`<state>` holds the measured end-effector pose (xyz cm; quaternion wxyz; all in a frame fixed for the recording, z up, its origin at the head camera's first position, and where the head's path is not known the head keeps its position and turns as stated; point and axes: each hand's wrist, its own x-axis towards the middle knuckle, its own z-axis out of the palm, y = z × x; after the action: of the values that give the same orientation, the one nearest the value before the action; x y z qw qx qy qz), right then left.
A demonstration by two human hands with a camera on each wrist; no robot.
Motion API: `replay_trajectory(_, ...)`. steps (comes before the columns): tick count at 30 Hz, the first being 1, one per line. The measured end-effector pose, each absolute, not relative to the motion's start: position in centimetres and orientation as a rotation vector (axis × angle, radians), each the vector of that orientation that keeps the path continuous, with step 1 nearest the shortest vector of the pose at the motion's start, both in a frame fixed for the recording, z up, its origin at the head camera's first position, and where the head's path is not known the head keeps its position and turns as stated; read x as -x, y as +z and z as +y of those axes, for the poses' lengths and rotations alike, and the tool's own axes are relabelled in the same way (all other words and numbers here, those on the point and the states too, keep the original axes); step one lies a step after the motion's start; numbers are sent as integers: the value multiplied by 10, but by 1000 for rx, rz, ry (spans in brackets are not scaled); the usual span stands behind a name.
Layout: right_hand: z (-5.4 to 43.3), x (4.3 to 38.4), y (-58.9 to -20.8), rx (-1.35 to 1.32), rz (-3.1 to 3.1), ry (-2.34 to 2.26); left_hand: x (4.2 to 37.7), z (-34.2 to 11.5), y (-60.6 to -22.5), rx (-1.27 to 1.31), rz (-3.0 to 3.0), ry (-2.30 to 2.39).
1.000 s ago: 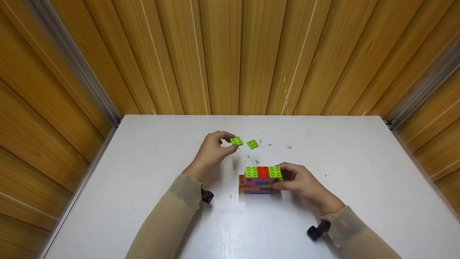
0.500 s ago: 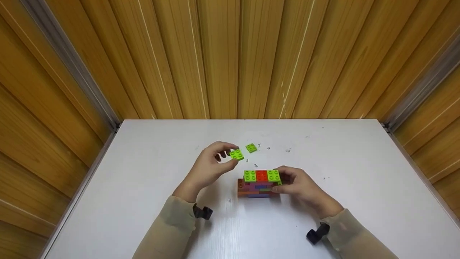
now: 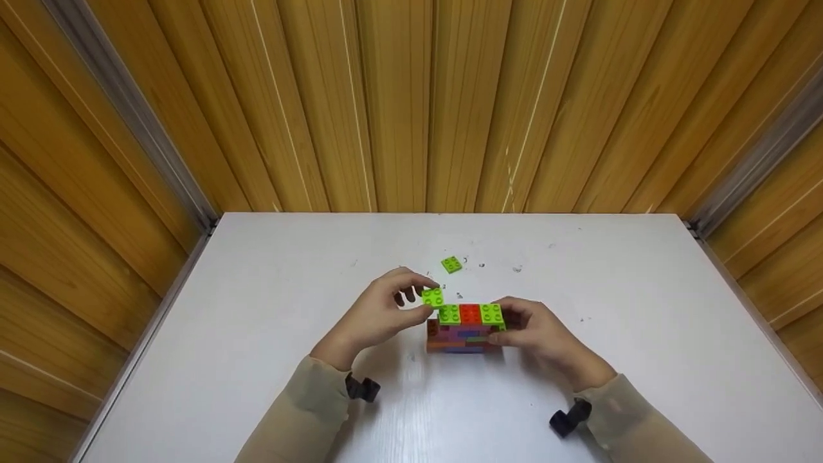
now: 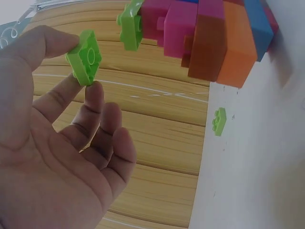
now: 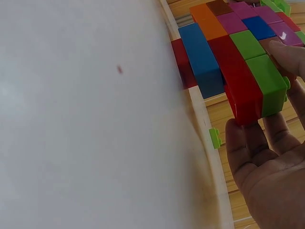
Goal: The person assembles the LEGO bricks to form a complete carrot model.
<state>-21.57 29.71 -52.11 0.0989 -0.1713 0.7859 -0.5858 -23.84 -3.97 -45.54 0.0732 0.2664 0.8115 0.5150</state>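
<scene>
My left hand pinches a thin lime-green four-stud toy brick between thumb and fingertips. That brick hangs just left of and above the top of a built block structure, its hollow underside showing in the left wrist view. Two lime plates with a red plate between them cap the structure. Below them are rows of magenta, blue, orange, green and red bricks, clearest in the right wrist view. My right hand grips the structure's right end, thumb on the near face and fingers behind.
Another lime-green four-stud brick lies on the white table behind the structure. Small dark marks dot the tabletop around it. Wood-patterned panels wall in the back and both sides.
My left hand has brought its lime brick from beside the loose one, toward me and slightly right, up to the structure's left top end. The right hand keeps its grip in place.
</scene>
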Motion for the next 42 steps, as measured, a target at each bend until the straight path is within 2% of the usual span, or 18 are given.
replay_trajectory(13,296,216,-519,512,2253,-1780,237,-34,-461,-823,2402,1464)
replay_trajectory(42,297,215,-520,483,2309,-1734,226,-18,-461,-582,2387,1492)
